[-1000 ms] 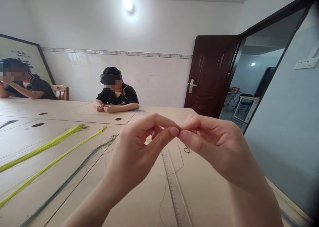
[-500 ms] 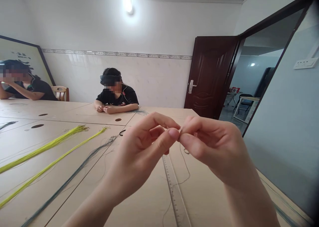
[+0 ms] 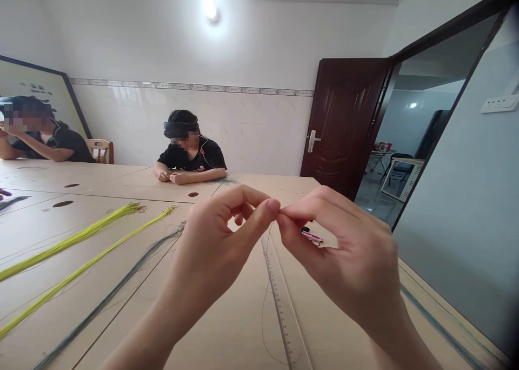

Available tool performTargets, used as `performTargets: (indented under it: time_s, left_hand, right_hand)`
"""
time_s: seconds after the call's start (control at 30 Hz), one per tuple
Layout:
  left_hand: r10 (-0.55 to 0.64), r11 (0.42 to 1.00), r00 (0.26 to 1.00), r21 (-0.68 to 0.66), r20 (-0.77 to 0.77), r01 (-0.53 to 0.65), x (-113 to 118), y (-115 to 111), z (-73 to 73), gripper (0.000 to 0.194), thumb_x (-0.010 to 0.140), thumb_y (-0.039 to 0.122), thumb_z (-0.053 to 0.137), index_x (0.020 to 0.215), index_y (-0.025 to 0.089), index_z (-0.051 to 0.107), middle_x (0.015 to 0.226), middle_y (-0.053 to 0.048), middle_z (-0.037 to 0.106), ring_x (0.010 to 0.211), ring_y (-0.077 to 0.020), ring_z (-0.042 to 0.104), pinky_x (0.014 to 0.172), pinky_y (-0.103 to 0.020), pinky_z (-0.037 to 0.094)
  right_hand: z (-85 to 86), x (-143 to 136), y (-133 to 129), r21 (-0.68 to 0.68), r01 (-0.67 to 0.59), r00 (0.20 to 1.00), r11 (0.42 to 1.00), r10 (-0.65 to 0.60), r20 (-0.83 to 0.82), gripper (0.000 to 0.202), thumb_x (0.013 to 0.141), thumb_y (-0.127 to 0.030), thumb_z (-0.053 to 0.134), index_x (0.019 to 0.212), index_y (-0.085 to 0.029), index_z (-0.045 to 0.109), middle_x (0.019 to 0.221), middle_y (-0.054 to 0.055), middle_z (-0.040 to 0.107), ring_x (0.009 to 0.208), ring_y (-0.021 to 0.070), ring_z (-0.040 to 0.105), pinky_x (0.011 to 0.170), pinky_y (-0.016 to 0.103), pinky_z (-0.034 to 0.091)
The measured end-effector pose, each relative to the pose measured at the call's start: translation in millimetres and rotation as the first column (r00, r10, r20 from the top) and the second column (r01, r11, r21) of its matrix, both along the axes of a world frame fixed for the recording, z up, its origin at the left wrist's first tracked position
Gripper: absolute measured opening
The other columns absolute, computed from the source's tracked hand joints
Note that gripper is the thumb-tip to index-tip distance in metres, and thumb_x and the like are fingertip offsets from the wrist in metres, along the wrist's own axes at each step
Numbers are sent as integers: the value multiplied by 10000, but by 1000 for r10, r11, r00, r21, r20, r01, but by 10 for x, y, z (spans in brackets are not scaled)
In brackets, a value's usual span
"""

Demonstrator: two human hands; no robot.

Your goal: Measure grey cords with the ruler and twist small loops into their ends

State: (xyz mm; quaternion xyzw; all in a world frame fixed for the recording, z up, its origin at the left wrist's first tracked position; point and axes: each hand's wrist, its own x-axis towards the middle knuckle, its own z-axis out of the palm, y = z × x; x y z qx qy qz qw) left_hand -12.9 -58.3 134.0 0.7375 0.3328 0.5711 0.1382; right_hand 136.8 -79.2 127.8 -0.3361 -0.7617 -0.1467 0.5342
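Observation:
Thumb and index finger of my left hand (image 3: 231,240) are pinched on a thin thread (image 3: 263,305), which hangs in a loose curve toward the table. Fingertips of my right hand (image 3: 340,245) meet them in a pinch on the same thread; its end is hidden between the fingers. Below both hands lies a clear ruler (image 3: 284,310), pointing away from me. Behind the right fingers, a small pink tool (image 3: 313,236) shows in part on the table.
Two yellow thread bundles (image 3: 77,233) and a grey-blue bundle (image 3: 121,283) lie on the table (image 3: 219,326) at the left. More blue strands (image 3: 438,321) lie at the right. Two people sit across the table. A brown door (image 3: 344,121) stands beyond.
Both pinches have moved slightly left. My right hand has turned and its fingers are straighter, uncovering the pink tool. The hanging thread now curves the other way, left over the ruler.

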Motion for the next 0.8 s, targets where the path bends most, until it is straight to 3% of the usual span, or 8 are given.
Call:
performTargets:
  time_s: [0.07, 0.17, 0.3, 0.4, 0.47, 0.53, 0.7, 0.8]
  left_hand:
    - [-6, 1000, 1000, 11, 10, 5, 8, -5, -10, 161, 838, 259, 602, 683, 226, 634, 618, 52, 596, 562, -82, 485, 456, -163, 376]
    - [-35, 998, 999, 48, 28, 33, 25, -21, -25, 158, 845, 239, 593, 690, 223, 615, 604, 60, 565, 549, -70, 460, 448, -152, 365]
    - [-82, 995, 997, 64, 15, 81, 40, -56, -32, 180, 873, 229, 559, 696, 215, 586, 565, 59, 484, 520, -60, 420, 442, -148, 350]
    - [-159, 986, 987, 58, 20, 158, 37, -66, -25, 193, 901, 235, 524, 716, 213, 577, 553, 52, 426, 517, -64, 405, 458, -158, 353]
    - [-208, 978, 978, 38, 32, 207, 33, -52, -14, 204, 910, 247, 513, 721, 209, 577, 560, 46, 415, 523, -67, 402, 457, -166, 346]
    - [-246, 969, 968, 16, 44, 245, 31, -27, -2, 223, 912, 267, 512, 707, 205, 573, 572, 40, 421, 530, -68, 401, 454, -169, 341]
    - [-241, 970, 968, -12, 63, 242, 26, -1, 0, 227, 899, 288, 537, 693, 208, 586, 571, 40, 446, 528, -66, 405, 464, -165, 350]
    - [-219, 974, 972, -34, 83, 223, 10, -18, -5, 232, 886, 288, 555, 672, 200, 577, 569, 43, 458, 538, -62, 422, 469, -162, 350]
  right_hand:
    - [16, 12, -16, -131, -77, 991, 988, 62, -116, 96, 825, -167, 601, 732, -190, 600, 690, -22, 555, 650, 90, 487, 581, 222, 376]
    - [54, 54, -11, -324, -258, 947, 910, 171, -273, 114, 820, -188, 605, 711, -216, 629, 655, -37, 548, 621, 85, 475, 551, 208, 370]
    - [94, 108, 66, -481, -497, 850, 722, 294, -437, 165, 828, -217, 596, 668, -198, 631, 603, -30, 513, 577, 81, 442, 507, 207, 344]
    - [82, 117, 122, -521, -646, 753, 558, 356, -553, 159, 822, -254, 601, 684, -190, 646, 618, -16, 515, 610, 94, 442, 532, 222, 350]
    - [63, 111, 139, -529, -693, 715, 490, 372, -592, 157, 817, -271, 605, 692, -189, 654, 622, -9, 507, 636, 105, 442, 551, 231, 359]
    - [52, 105, 141, -527, -696, 711, 487, 369, -599, 160, 814, -283, 608, 692, -190, 653, 624, -7, 498, 650, 110, 441, 562, 234, 371]
    - [95, 113, 99, -497, -579, 796, 646, 318, -515, 150, 830, -224, 569, 697, -201, 636, 626, -26, 530, 607, 82, 463, 522, 190, 377]
    - [143, 110, 45, -514, -519, 841, 683, 301, -449, 150, 831, -186, 552, 729, -215, 658, 647, -40, 561, 596, 62, 486, 509, 161, 384]
